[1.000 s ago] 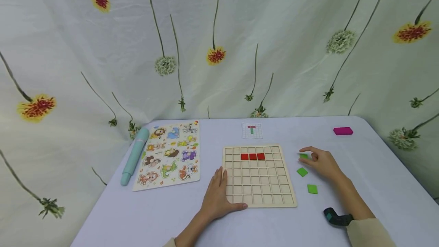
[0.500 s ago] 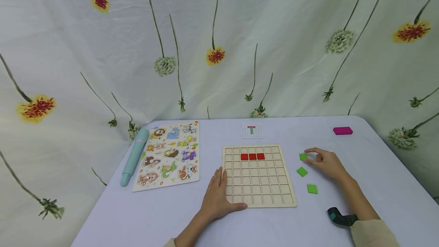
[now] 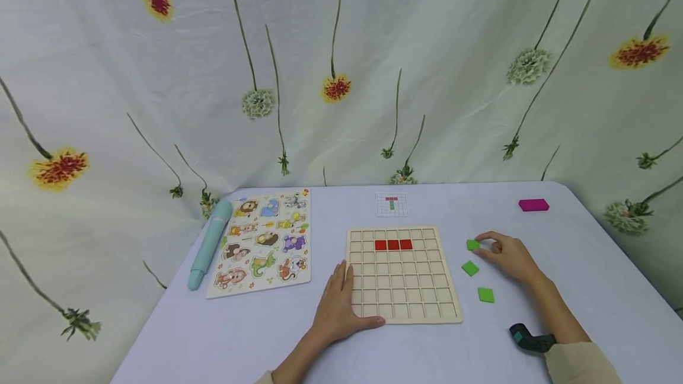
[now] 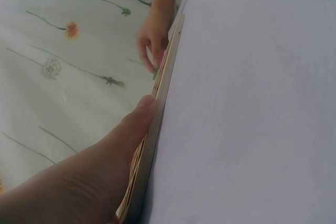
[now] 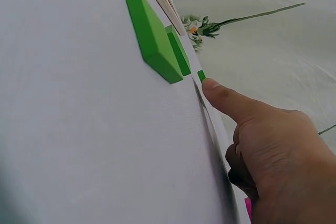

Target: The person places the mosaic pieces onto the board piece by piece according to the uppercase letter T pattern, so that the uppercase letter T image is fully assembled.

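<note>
A wooden grid board [image 3: 405, 295] lies on the table with three red square tiles [image 3: 393, 245] in a row in its upper cells. My left hand [image 3: 337, 307] rests along the board's left edge, fingers straight, thumb at the near edge; its thumb also shows against the board's side [image 4: 139, 192] in the left wrist view. To the board's right, my right hand [image 3: 507, 256] pinches the farthest green square tile [image 3: 472, 245] between thumb and index finger. Two more green tiles, a middle one [image 3: 470, 268] and a nearer one [image 3: 486, 294], lie flat closer in.
A small pattern card [image 3: 392, 205] with a red and green T lies behind the board. Leftward are an animal picture board [image 3: 261, 248] and a teal cylinder [image 3: 210, 245]. A magenta block [image 3: 533, 205] sits at the back right. A flowered cloth [image 3: 341, 76] hangs behind the table.
My right hand has shifted slightly right, so its fingertips now sit at the right side of the farthest green tile, which shows more fully. The left hand has stayed in place.
</note>
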### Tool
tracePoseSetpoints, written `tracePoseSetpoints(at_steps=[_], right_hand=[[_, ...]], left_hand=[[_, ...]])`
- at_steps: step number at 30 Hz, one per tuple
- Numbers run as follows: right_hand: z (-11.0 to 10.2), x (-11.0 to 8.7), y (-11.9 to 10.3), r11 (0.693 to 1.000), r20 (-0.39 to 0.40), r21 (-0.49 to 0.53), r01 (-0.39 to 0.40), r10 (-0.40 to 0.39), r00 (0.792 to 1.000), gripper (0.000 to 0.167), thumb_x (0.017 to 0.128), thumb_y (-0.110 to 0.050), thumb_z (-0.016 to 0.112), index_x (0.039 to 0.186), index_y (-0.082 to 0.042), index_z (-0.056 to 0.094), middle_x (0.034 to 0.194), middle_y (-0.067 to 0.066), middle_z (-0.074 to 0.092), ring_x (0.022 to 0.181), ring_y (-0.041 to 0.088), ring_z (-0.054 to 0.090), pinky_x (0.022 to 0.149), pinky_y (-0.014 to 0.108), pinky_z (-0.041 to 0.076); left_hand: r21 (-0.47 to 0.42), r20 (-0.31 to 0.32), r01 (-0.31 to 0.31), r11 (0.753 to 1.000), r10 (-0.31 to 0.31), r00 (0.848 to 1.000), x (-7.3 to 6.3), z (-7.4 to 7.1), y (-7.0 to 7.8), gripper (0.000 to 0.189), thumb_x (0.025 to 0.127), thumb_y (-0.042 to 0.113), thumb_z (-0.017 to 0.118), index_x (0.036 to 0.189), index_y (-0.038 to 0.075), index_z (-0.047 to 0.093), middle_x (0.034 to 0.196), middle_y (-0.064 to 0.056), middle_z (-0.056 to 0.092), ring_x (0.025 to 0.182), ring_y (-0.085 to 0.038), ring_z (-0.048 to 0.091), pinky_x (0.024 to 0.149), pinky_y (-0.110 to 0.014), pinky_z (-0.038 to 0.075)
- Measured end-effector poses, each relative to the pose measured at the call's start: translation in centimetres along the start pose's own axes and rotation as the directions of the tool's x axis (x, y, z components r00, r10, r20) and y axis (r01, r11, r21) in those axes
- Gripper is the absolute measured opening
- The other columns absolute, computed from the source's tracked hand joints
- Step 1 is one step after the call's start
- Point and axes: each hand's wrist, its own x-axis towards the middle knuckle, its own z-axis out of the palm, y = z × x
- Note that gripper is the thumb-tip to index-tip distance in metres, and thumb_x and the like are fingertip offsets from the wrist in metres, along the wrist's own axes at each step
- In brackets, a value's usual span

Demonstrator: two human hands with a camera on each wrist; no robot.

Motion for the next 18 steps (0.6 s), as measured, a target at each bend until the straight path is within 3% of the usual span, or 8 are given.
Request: tracePoseSetpoints(at_steps=[8, 18], right_hand=[[-0.1, 0.0, -1.1, 0.999, -0.057, -0.001, 0.04, -0.04, 0.998, 0.03, 0.078, -0.027, 0.075, 0.102, -0.011, 0.065, 0.05, -0.006, 0.029, 0.047, 0.008, 0.024, 0.041, 0.024, 0.023], [1.4, 0.6, -5.0, 0.992, -0.003, 0.017, 0.124, -0.124, 0.992, 0.03, 0.077, -0.03, 0.075, 0.1, -0.013, 0.067, 0.05, -0.009, 0.028, 0.045, 0.006, 0.023, 0.041, 0.022, 0.021]], left_hand=[[0.001, 0.002, -0.001, 1.0, 0.001, 1.0, 0.0, 0.0, 0.1, 0.126, 0.056, 0.078, 0.064, 0.143, -0.004, 0.024, 0.151, -0.021, 0.013, 0.138, -0.035, 0.011, 0.109, -0.048, 0.019], [0.004, -0.01, -0.011, 1.0, 0.011, 1.0, 0.0, 0.0, 0.0, 0.126, 0.056, 0.078, 0.064, 0.143, -0.005, 0.025, 0.15, -0.021, 0.014, 0.138, -0.035, 0.012, 0.108, -0.048, 0.02]])
